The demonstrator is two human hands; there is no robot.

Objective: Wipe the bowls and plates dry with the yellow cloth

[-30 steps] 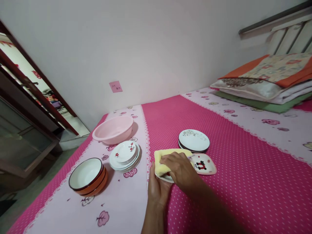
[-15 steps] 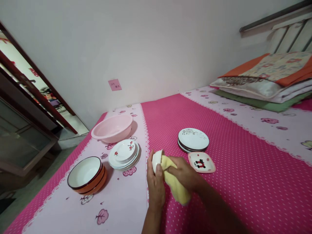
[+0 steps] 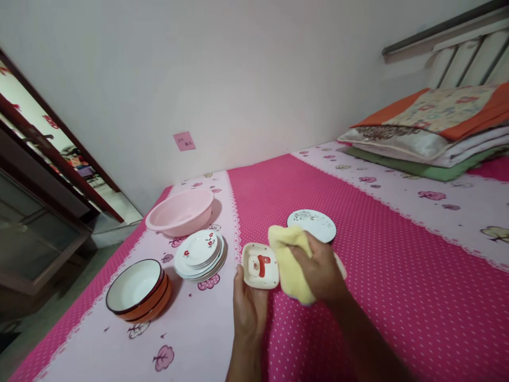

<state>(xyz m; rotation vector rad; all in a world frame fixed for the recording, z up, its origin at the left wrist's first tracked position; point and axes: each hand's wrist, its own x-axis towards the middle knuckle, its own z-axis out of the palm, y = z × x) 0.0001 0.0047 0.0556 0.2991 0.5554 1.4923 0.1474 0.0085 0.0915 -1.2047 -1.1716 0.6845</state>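
Observation:
My left hand (image 3: 247, 310) grips a small square white dish (image 3: 260, 265) with a red figure on it, held face up above the bedspread. My right hand (image 3: 320, 270) is closed on a yellow cloth (image 3: 290, 260) that hangs just right of the dish and touches its edge. Behind the cloth lies a round white plate (image 3: 312, 224) with a dark rim. Another small dish peeks out from behind my right hand at its right edge.
A stack of flowered white plates (image 3: 201, 253), orange bowls with white insides (image 3: 137, 289) and a pink basin (image 3: 180, 211) stand to the left on the pink spotted bedspread (image 3: 397, 297). Folded bedding (image 3: 429, 132) lies at the far right. A doorway opens left.
The dish was tilted on edge and wiped underneath half a second ago; it now faces up. My right hand has lifted the cloth up and to the right of it.

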